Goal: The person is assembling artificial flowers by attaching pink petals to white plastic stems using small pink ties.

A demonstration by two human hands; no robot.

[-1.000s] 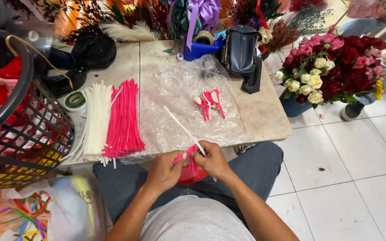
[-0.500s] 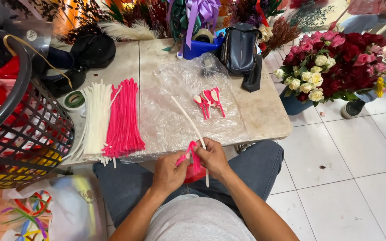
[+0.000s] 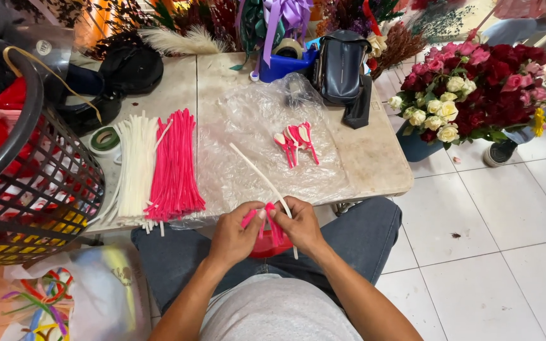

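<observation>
I watch both hands meet just past the near edge of the bench, over the lap; the left hand has its fingers closed in a pinch on a pink pipe cleaner, and the right hand is closed too, pinning that pink strand against a long white stick that slants up and away over the clear plastic sheet; a red shape sits under the hands, too hidden to name. To my eye the work is a tight wrap, so I would keep the thumbs close together, hold the stick steady with the right and let the left feed the fuzzy strand under tension, turn against turn, so nothing slips on the smooth shaft. The pink strand looks soft and bristly; the stick looks thin, stiff and slick. On the bench lie a bundle of pink stems touching a bundle of white stems, both straight and slender; finished pink-and-white pieces rest on the crinkled sheet; a dark mesh basket stands at the left.
</observation>
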